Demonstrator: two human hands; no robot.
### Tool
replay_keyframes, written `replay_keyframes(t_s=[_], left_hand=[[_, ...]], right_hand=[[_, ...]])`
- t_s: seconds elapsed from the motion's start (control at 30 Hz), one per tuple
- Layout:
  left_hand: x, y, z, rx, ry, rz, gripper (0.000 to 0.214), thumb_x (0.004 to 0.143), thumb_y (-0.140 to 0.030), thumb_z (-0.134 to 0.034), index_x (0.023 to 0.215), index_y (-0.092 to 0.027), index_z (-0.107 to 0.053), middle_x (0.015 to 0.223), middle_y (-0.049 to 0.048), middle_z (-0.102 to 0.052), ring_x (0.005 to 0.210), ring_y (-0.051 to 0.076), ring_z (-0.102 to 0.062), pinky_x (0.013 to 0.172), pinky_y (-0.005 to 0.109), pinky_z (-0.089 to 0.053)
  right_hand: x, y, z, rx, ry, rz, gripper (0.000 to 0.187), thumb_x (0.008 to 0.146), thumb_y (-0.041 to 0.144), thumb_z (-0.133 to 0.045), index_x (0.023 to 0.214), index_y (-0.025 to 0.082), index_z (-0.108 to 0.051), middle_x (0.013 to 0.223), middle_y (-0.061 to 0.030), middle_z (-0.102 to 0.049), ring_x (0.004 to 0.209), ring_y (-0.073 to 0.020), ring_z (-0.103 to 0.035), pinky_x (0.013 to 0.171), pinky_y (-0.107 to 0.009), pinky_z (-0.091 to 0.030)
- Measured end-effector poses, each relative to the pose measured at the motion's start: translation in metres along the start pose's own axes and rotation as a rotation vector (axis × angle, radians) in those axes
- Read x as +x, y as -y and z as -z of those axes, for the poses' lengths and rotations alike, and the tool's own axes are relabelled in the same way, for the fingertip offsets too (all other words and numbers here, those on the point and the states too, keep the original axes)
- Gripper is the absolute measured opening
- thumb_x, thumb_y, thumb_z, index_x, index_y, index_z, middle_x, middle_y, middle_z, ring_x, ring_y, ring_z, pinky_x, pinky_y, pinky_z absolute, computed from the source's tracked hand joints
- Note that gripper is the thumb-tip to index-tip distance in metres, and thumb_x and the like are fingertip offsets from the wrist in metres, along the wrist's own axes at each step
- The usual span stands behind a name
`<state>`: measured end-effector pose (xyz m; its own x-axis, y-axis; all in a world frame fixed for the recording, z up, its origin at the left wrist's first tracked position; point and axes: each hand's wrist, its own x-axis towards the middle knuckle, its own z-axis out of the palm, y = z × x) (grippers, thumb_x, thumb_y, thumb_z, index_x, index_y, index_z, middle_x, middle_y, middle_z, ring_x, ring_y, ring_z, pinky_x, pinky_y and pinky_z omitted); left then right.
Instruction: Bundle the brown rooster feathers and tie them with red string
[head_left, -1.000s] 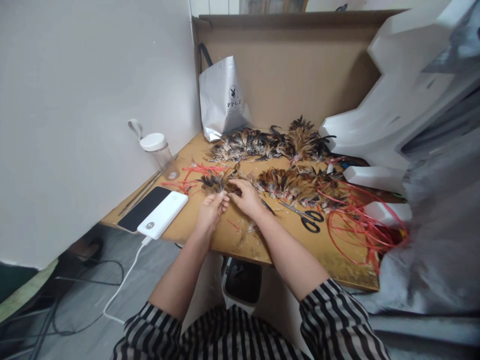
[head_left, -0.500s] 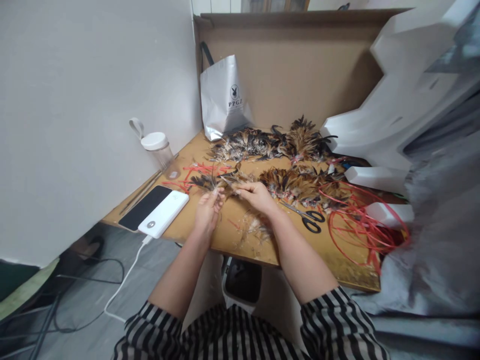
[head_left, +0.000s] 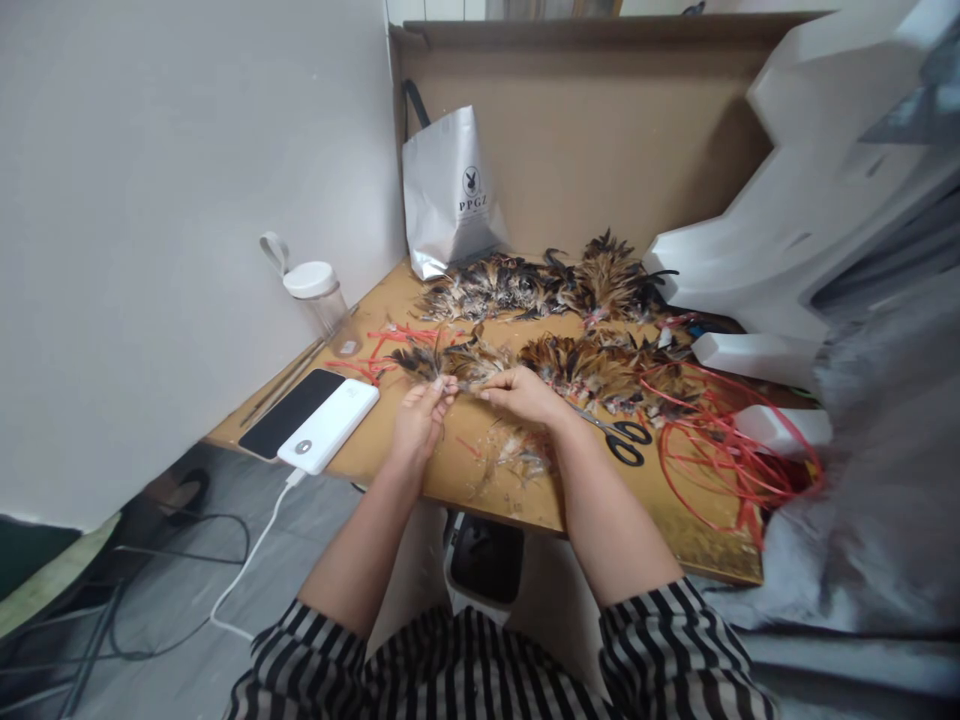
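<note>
My left hand (head_left: pixel 420 418) is closed in a pinch on the stems of a small bunch of brown and black feathers (head_left: pixel 442 362) that fans out above it. My right hand (head_left: pixel 521 393) is also pinched, its fingertips at the same bunch just to the right of the left hand. Both hands hover over the front part of the wooden table (head_left: pixel 465 470). Loose feather scraps (head_left: pixel 517 455) lie on the table under my right wrist.
Feather bundles (head_left: pixel 592 365) and a further row (head_left: pixel 540 285) cover the table behind my hands. Black scissors (head_left: pixel 619 438) and red cords (head_left: pixel 720 450) lie right. A phone (head_left: pixel 289 412), white power bank (head_left: pixel 328 426), jar (head_left: pixel 319 295) and bag (head_left: pixel 450 195) are left and behind.
My right hand has slid rightward off the bunch and lifted slightly, uncovering the scraps beneath it. The left hand has kept its pinch on the bunch.
</note>
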<state>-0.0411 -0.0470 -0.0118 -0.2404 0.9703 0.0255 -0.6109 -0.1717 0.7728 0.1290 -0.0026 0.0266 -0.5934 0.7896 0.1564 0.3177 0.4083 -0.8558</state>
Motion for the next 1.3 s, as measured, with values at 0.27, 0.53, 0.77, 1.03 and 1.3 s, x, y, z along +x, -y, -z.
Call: replay_keyframes(t_s=[0.27,0.53,0.77,1.03,1.3], left_hand=[[0.008,-0.004,0.004,-0.258,-0.193,0.028,0.01,0.074,-0.005,-0.057,0.072,-0.012,-0.063,0.076,0.0031,-0.066,0.072,0.005,-0.061,0.07,0.014,-0.047],[0.006,-0.002,0.002,-0.23,-0.122,0.081,0.012,0.076,-0.006,-0.055,0.073,-0.011,-0.065,0.079,0.0045,-0.067,0.073,0.006,-0.061,0.07,0.014,-0.048],[0.002,0.002,0.001,-0.105,-0.031,0.065,0.005,0.07,-0.013,-0.064,0.074,-0.01,-0.065,0.074,0.0053,-0.066,0.068,0.007,-0.061,0.066,0.015,-0.048],[-0.003,-0.001,-0.001,-0.025,0.055,0.125,0.014,0.068,-0.019,-0.066,0.08,-0.011,-0.064,0.076,0.0064,-0.067,0.067,0.009,-0.062,0.058,0.015,-0.048],[-0.003,0.001,0.001,0.095,0.103,0.191,0.023,0.066,-0.025,-0.069,0.083,-0.011,-0.064,0.075,0.007,-0.068,0.059,0.008,-0.061,0.05,0.014,-0.044]], right_hand=[[0.004,0.009,-0.022,0.409,-0.143,-0.166,0.038,0.061,0.037,-0.068,0.09,0.014,-0.065,0.068,-0.0016,-0.064,0.053,-0.0087,-0.05,0.054,-0.022,-0.04],[0.016,0.009,-0.053,0.448,-0.356,-0.024,0.024,0.058,0.031,-0.069,0.077,0.015,-0.064,0.077,-0.0035,-0.066,0.071,-0.0141,-0.058,0.072,-0.028,-0.045],[0.019,0.005,-0.057,0.453,-0.474,0.037,0.022,0.062,0.034,-0.065,0.072,0.015,-0.062,0.075,-0.0039,-0.065,0.07,-0.0144,-0.057,0.071,-0.028,-0.045],[0.016,0.007,-0.046,0.448,-0.44,0.032,0.021,0.064,0.036,-0.064,0.067,0.016,-0.06,0.064,-0.0005,-0.06,0.058,-0.0112,-0.051,0.061,-0.025,-0.042],[0.009,0.01,-0.025,0.275,-0.325,0.049,0.022,0.068,0.037,-0.059,0.067,0.015,-0.056,0.061,0.0016,-0.054,0.056,-0.0095,-0.046,0.057,-0.023,-0.038]])
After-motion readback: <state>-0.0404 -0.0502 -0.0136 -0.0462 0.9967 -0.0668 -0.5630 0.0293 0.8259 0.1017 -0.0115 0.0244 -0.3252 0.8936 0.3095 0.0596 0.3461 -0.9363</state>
